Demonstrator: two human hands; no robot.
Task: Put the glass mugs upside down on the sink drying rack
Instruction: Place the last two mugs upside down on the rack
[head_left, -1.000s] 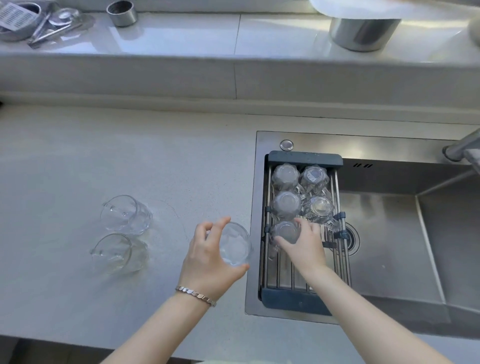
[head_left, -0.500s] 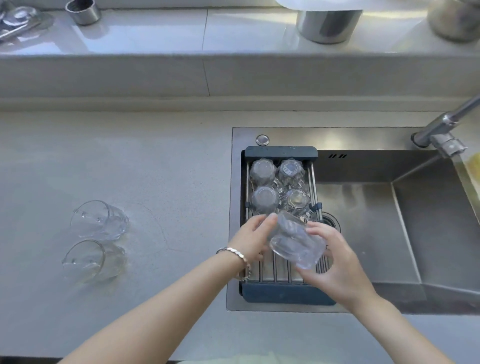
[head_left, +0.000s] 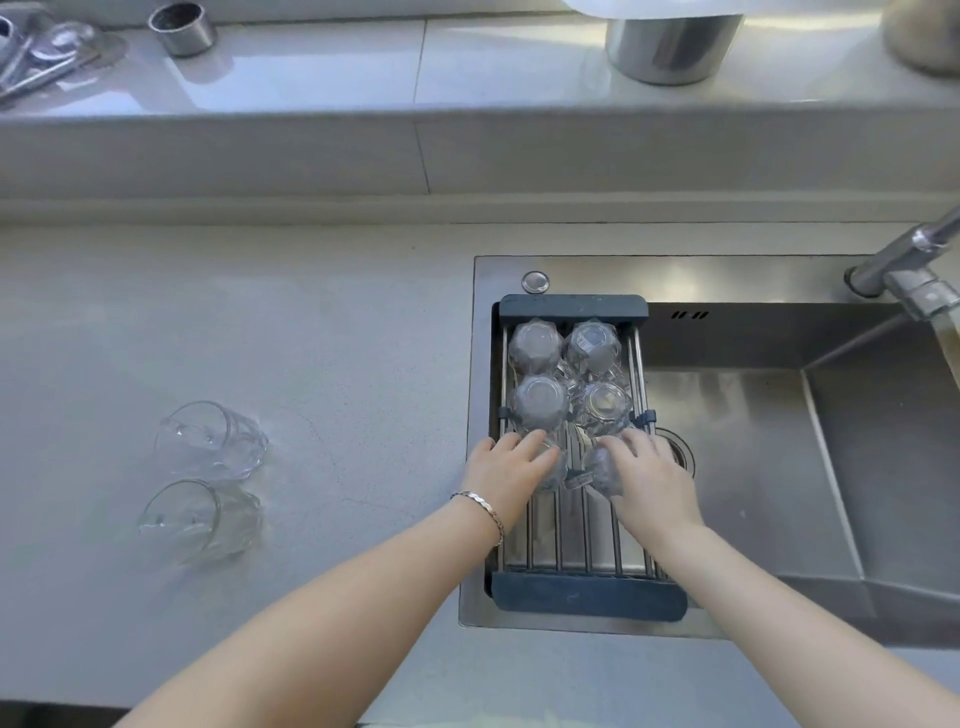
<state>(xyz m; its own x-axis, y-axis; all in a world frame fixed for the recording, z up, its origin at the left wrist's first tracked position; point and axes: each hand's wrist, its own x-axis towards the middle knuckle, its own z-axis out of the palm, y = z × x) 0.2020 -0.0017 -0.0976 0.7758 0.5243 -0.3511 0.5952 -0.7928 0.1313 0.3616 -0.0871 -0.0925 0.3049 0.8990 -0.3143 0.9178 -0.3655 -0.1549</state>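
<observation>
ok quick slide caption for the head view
Both hands, left hand and right hand, set glass mugs into the third row of the sink drying rack; two mugs wait on the counter.

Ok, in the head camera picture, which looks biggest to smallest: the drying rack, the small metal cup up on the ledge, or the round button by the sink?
1. Drying rack, by far.
2. Small metal cup, though it sits farther away.
3. Round button.
</observation>
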